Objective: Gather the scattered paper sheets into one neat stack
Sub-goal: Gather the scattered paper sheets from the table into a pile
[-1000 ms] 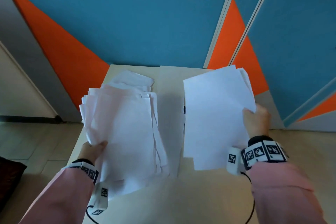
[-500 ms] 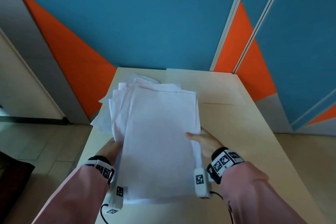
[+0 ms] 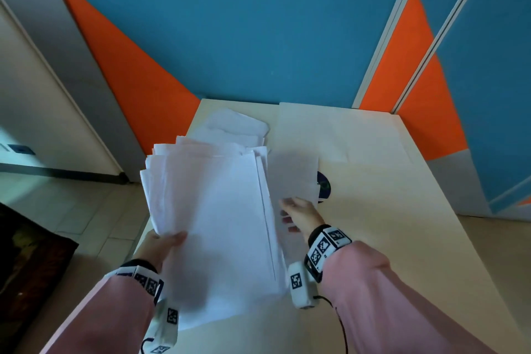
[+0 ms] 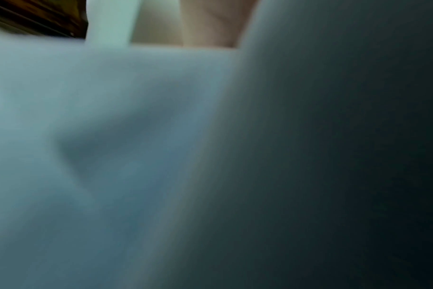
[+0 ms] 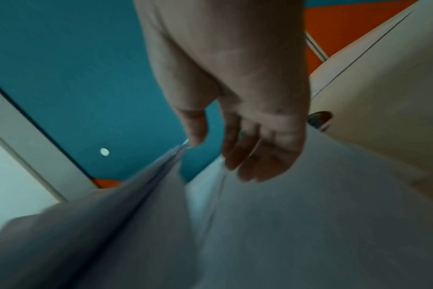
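A thick bundle of white paper sheets (image 3: 218,210) hangs tilted above the left side of the table (image 3: 373,181), its edges uneven. My left hand (image 3: 163,244) grips its lower left edge, thumb on top. My right hand (image 3: 298,214) is at the bundle's right edge, where it pinches a few sheets (image 3: 293,175) that stick out to the right; its fingers show through the paper. In the right wrist view the right hand (image 5: 215,154) has its thumb on the bundle's edge and its fingers on a sheet (image 5: 309,195). Blurred paper (image 4: 111,136) fills the left wrist view.
More loose white sheets (image 3: 232,123) lie on the table at the back left, partly under the bundle. A dark round disc (image 3: 326,187) on the table peeks from under the right sheets. A blue and orange wall (image 3: 258,37) stands right behind the table.
A second ago each hand held its own bundle apart. They came together into one bundle, and now the right hand has slid to its right edge, with some sheets offset to the right.
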{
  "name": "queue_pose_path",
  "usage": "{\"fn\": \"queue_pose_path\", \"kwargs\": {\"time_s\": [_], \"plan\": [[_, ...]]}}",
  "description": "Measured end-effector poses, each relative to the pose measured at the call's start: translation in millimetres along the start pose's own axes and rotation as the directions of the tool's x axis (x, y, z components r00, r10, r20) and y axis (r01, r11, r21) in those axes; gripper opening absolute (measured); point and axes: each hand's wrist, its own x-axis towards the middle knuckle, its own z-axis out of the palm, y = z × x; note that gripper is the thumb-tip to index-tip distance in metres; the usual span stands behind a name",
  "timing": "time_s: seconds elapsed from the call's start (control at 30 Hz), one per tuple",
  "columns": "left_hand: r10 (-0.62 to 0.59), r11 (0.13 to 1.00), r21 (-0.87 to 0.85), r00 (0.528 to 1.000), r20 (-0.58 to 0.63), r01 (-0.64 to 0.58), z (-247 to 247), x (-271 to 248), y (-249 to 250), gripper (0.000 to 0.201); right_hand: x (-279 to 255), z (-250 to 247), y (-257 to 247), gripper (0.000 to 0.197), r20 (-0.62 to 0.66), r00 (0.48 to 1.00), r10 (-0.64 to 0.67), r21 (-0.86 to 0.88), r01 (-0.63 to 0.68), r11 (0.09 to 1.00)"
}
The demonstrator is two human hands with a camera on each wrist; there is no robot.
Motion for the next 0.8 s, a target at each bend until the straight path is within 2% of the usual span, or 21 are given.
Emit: {"fn": "queue_pose_path", "kwargs": {"time_s": [0.1,0.17,0.23,0.37,0.47,0.6,0.67,0.73,0.8], "plan": [[-0.033,0.999,-0.042,0.998,-0.057,0.031,-5.2,1.6,-4.9,0.024,25.5,-24.8,18.0,0.024,-0.286,0.954,0.087,-0.229,-0.157,0.961],[-0.043,0.997,-0.070,0.996,-0.073,0.038,-4.7,3.7,-9.1,0.024,36.8,-31.3,23.6,0.050,-0.399,0.903,0.160,-0.316,-0.300,0.900],[-0.070,0.994,-0.088,0.994,-0.083,0.063,-3.1,6.5,-13.5,0.028,44.4,-31.7,20.8,0.070,-0.472,0.864,0.177,-0.334,-0.361,0.871],[-0.125,0.985,-0.134,0.987,-0.103,0.111,-2.2,12.8,-20.2,0.037,65.4,-18.4,11.5,0.085,-0.453,0.865,0.215,-0.344,-0.392,0.853],[-0.125,0.981,-0.162,0.987,-0.103,0.107,-2.9,14.5,-21.3,0.041,83.2,-11.7,11.9,0.083,-0.416,0.879,0.233,-0.300,-0.374,0.878],[-0.152,0.975,-0.183,0.981,-0.118,0.129,-6.1,15.6,-21.9,0.042,89.0,-14.1,7.1,0.077,-0.410,0.896,0.169,-0.422,-0.351,0.836],[-0.163,0.974,-0.178,0.979,-0.122,0.140,-8.8,13.2,-22.8,0.041,90.7,-11.0,7.3,0.075,-0.383,0.912,0.147,-0.406,-0.309,0.860],[-0.168,0.974,-0.171,0.977,-0.130,0.145,-9.3,13.3,-24.5,0.040,93.1,-10.2,8.8,0.061,-0.342,0.929,0.137,-0.351,-0.262,0.899],[-0.166,0.975,-0.165,0.979,-0.120,0.146,-8.4,12.0,-23.4,0.041,93.3,-14.0,10.2,0.037,-0.301,0.948,0.104,-0.337,-0.208,0.918]]}}
